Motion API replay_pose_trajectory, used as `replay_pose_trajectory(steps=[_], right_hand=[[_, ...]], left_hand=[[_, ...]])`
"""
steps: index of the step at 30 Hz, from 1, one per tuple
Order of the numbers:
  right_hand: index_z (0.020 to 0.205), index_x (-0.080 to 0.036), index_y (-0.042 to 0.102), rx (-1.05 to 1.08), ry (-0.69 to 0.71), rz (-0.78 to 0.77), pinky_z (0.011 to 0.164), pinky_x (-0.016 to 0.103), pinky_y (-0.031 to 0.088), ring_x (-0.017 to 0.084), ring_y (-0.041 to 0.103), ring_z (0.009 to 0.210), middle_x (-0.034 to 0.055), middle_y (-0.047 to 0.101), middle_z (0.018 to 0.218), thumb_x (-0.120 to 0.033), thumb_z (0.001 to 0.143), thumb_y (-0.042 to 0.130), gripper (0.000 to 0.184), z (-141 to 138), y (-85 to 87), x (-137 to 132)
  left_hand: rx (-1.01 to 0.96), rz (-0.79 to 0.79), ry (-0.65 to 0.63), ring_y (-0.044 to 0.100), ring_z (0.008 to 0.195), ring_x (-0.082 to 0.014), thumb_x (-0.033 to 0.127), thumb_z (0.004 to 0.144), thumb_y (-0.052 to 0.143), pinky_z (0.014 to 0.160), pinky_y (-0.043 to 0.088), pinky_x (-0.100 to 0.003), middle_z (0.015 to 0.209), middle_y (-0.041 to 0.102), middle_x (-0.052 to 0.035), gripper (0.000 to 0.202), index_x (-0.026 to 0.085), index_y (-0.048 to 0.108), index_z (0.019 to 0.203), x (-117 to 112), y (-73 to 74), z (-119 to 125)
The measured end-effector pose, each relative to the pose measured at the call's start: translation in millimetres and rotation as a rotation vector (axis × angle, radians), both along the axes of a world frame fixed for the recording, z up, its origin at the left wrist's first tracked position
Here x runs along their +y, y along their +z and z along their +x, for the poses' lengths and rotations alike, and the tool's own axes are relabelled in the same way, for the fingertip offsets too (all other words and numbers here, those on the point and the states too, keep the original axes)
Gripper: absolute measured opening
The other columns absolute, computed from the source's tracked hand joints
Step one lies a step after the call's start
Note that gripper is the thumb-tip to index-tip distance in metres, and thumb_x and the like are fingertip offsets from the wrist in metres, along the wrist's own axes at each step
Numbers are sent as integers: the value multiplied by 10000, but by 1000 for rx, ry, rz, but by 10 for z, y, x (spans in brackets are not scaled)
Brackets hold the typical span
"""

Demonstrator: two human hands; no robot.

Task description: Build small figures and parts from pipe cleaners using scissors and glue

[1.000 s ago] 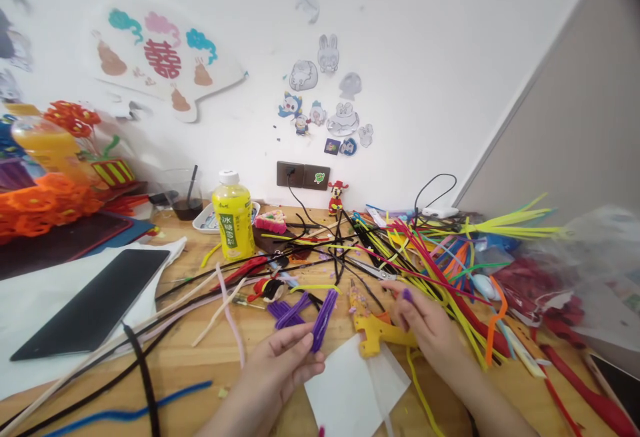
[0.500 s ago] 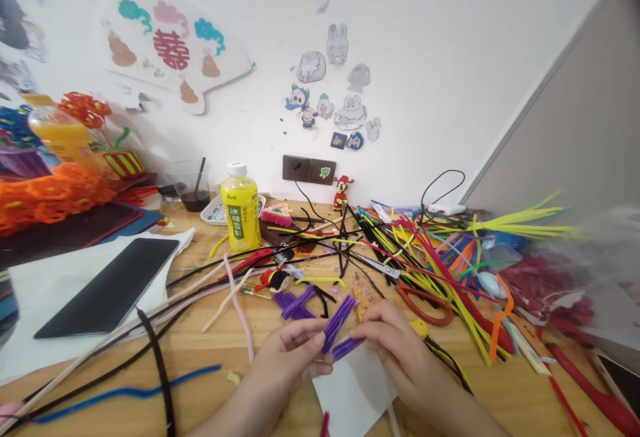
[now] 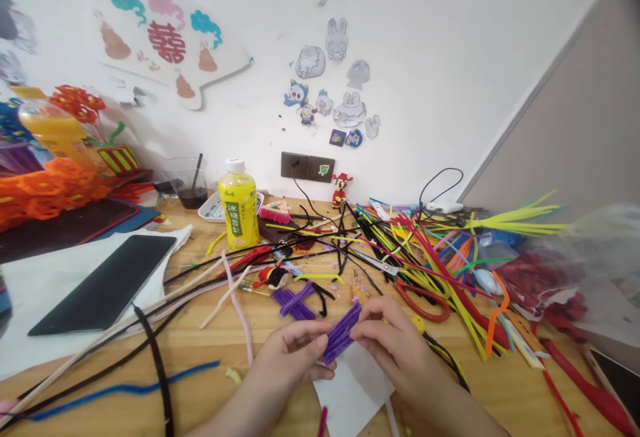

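Purple fuzzy pipe-cleaner pieces [image 3: 343,334] sit side by side between my two hands, above a white sheet of paper [image 3: 353,390]. My left hand [image 3: 290,354] pinches their left end between thumb and fingers. At the right edge, my right hand [image 3: 403,344] has its fingertips closed on the purple strips. Whether the pieces are joined cannot be seen. Just behind my hands, more purple pipe-cleaner pieces [image 3: 294,304] lie crossed on the wooden table [image 3: 240,400].
Scissors with red handles [image 3: 425,302] lie behind my right hand. Loose coloured pipe cleaners [image 3: 445,277] are heaped on the right. A yellow drink bottle [image 3: 238,207] stands at the back; a black tablet [image 3: 105,284] rests at left. A blue pipe cleaner [image 3: 125,389] lies in front.
The purple piece in my right hand has come up against the one in my left; they were apart at an angle before. The view has shifted slightly.
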State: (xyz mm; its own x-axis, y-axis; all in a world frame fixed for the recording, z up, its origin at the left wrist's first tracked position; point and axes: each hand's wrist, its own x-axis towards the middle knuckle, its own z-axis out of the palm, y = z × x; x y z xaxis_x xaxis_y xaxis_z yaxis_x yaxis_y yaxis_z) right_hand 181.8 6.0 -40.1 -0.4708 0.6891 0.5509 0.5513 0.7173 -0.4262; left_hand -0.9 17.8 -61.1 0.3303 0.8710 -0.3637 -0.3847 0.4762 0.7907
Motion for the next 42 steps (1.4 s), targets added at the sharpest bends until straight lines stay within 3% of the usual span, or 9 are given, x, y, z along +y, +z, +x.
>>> replay_pose_trajectory(steps=[6,14,17,20,24,31,38,42], right_hand=[[918,-236,558,17,-62,-11,735,283,462,159,509,873,44,447,921,-129,814,481,167,46,-67,16],[854,-223,553,136,-189,-44,777,304,448,171,507,876,42,479,896,-184,777,551,86,35,-28,15],[925,-224,549,195,-187,-155,795,319,444,191,509,929,61,508,967,-220,758,581,171,52,-26,37],[1018,-228,538,266,-161,-365,819,333,442,198,529,952,64,557,1029,-236,739,600,287,74,-53,56],[968,-212,571,394,-149,-554,835,341,440,195,564,919,53,611,971,-235,706,628,270,80,-103,65],[824,-191,567,604,-130,-617,729,297,467,167,577,781,21,590,803,-189,642,658,203,5,-98,60],[775,-189,572,646,-121,-643,695,276,454,158,563,758,16,572,780,-184,636,658,163,-43,-98,27],[796,-188,570,626,-138,-647,703,294,449,171,562,774,25,571,789,-207,659,639,154,-35,-92,30]], left_hand=[[0,17,-4,592,507,-136,300,444,806,533,496,-263,591,661,-35,315,137,704,693,-14,33,3],[-63,27,-34,589,505,-129,290,426,815,544,490,-268,577,654,-21,333,137,690,694,-14,-4,10],[-55,42,-51,582,492,-117,292,425,815,535,480,-257,578,657,-14,331,138,687,688,-5,-44,0],[-39,53,-67,578,495,-109,301,439,810,532,467,-242,582,660,-12,334,140,685,704,0,-70,-9],[-1,96,-112,574,490,-109,350,463,790,530,452,-241,549,648,-2,354,139,672,721,14,-77,-12],[120,227,-116,532,461,-91,371,407,799,532,435,-240,494,606,38,452,152,636,767,15,17,3],[186,265,-144,552,459,-124,460,476,739,509,436,-259,490,596,24,507,147,617,855,-11,-23,5],[247,306,-121,534,450,-117,439,543,697,498,420,-239,465,578,30,427,143,604,836,-28,-33,-3]])
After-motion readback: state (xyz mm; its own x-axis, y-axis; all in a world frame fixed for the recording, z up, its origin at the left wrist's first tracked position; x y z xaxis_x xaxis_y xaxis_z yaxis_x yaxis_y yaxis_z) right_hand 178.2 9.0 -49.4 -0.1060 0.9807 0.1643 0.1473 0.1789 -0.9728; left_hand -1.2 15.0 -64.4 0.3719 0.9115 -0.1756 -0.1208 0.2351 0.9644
